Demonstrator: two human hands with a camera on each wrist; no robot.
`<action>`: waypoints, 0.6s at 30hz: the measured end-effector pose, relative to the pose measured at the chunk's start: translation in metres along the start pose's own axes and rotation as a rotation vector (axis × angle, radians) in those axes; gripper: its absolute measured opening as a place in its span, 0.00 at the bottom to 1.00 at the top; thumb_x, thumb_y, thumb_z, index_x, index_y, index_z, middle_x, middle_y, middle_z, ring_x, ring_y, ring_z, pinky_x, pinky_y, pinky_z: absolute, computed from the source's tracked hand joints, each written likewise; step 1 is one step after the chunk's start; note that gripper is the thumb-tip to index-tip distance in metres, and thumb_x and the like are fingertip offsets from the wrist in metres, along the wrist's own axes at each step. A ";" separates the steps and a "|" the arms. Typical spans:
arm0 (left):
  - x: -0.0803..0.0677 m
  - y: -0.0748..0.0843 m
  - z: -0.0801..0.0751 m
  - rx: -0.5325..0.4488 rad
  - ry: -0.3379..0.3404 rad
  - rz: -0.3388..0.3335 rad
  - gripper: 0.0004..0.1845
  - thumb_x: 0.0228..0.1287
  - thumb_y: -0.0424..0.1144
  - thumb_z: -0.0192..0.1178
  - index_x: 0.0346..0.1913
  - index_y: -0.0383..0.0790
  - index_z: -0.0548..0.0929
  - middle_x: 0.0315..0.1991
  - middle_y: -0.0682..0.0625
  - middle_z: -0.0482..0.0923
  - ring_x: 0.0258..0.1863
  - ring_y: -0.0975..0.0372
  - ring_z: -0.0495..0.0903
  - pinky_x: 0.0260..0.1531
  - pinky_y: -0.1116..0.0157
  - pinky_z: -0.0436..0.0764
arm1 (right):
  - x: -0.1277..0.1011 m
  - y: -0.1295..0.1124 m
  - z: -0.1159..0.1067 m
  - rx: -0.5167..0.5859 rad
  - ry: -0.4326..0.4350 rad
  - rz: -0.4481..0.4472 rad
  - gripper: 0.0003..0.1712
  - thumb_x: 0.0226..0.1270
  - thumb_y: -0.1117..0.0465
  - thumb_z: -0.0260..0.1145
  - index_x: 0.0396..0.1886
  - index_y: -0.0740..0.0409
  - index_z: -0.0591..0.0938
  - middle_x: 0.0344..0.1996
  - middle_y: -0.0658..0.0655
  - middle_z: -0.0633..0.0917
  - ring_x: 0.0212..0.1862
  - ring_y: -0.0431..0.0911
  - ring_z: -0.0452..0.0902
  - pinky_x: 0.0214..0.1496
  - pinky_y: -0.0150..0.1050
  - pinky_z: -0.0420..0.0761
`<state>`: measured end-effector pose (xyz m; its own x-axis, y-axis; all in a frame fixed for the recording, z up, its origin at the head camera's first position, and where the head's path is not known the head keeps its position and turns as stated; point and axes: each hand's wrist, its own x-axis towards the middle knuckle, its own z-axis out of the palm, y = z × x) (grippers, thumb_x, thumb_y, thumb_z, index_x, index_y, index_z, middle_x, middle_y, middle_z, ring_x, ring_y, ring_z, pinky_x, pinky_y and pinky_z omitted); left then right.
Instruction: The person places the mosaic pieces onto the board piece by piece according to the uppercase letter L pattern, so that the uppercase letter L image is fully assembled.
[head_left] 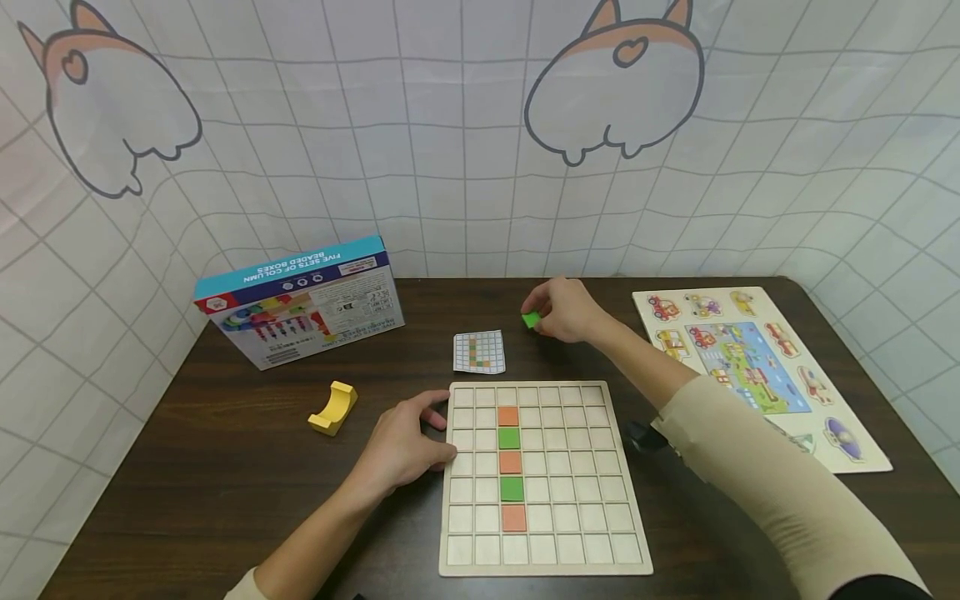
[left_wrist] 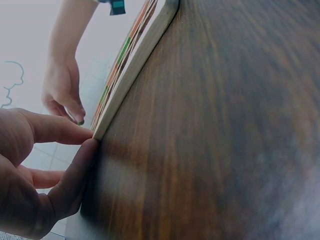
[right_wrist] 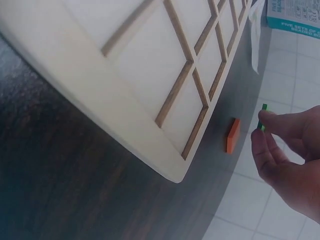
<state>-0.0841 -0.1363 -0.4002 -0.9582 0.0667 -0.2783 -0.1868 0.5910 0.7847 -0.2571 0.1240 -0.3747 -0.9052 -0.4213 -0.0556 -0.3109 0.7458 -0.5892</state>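
Observation:
My right hand (head_left: pixel 568 312) pinches a small green square tile (head_left: pixel 531 319) between thumb and fingertips, beyond the board's far edge. The tile appears thin and edge-on in the right wrist view. My left hand (head_left: pixel 406 440) holds the left rim of a wooden grid board (head_left: pixel 563 564), its thumb and fingertips at the edge. In one column of the board lie several tiles, orange and green by turns, such as an orange tile (head_left: pixel 513 517) and a green tile (head_left: pixel 511 489). Another orange tile (right_wrist: pixel 233 136) rests on the table near my right hand.
A printed grid card (head_left: pixel 479 352) lies behind the board. Far left stands a toy box (head_left: pixel 300 300), with a yellow curved block (head_left: pixel 333 408) in front. A picture puzzle board (head_left: pixel 645 302) lies at right. Near my right forearm is a dark object (head_left: pixel 645 435), partly hidden.

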 end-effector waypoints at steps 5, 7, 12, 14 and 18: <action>0.001 -0.001 0.000 0.002 -0.001 0.001 0.41 0.47 0.26 0.74 0.70 0.42 0.78 0.42 0.45 0.81 0.21 0.61 0.81 0.23 0.64 0.83 | -0.004 0.000 0.000 -0.006 0.005 -0.001 0.15 0.61 0.71 0.72 0.48 0.62 0.89 0.46 0.61 0.90 0.51 0.56 0.87 0.52 0.49 0.86; 0.001 -0.001 0.001 0.003 0.002 -0.001 0.41 0.47 0.26 0.74 0.70 0.42 0.78 0.42 0.45 0.81 0.21 0.61 0.81 0.23 0.64 0.83 | -0.005 0.001 0.000 -0.004 0.003 0.004 0.14 0.62 0.71 0.72 0.48 0.62 0.89 0.46 0.61 0.90 0.51 0.56 0.87 0.53 0.50 0.85; 0.001 -0.002 0.001 0.002 0.001 0.000 0.41 0.48 0.26 0.74 0.70 0.42 0.78 0.42 0.45 0.81 0.20 0.61 0.81 0.23 0.64 0.83 | -0.010 0.002 0.001 0.005 -0.005 0.024 0.13 0.64 0.70 0.73 0.48 0.61 0.89 0.47 0.61 0.90 0.52 0.56 0.86 0.56 0.50 0.84; 0.002 -0.002 0.001 -0.001 0.001 -0.004 0.41 0.48 0.26 0.74 0.70 0.42 0.77 0.42 0.45 0.81 0.21 0.61 0.82 0.24 0.64 0.83 | -0.012 0.002 0.001 0.008 -0.007 0.027 0.13 0.64 0.70 0.73 0.48 0.61 0.89 0.47 0.61 0.90 0.52 0.55 0.86 0.56 0.50 0.84; 0.003 -0.002 0.002 -0.004 0.002 -0.015 0.41 0.48 0.26 0.74 0.71 0.42 0.77 0.42 0.45 0.80 0.21 0.61 0.82 0.24 0.64 0.84 | -0.015 0.001 0.000 0.014 -0.007 0.030 0.13 0.63 0.70 0.74 0.48 0.61 0.89 0.46 0.60 0.90 0.51 0.54 0.86 0.56 0.50 0.84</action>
<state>-0.0860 -0.1362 -0.4036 -0.9558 0.0564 -0.2885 -0.2015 0.5888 0.7827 -0.2437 0.1312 -0.3747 -0.9121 -0.4023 -0.0792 -0.2794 0.7511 -0.5981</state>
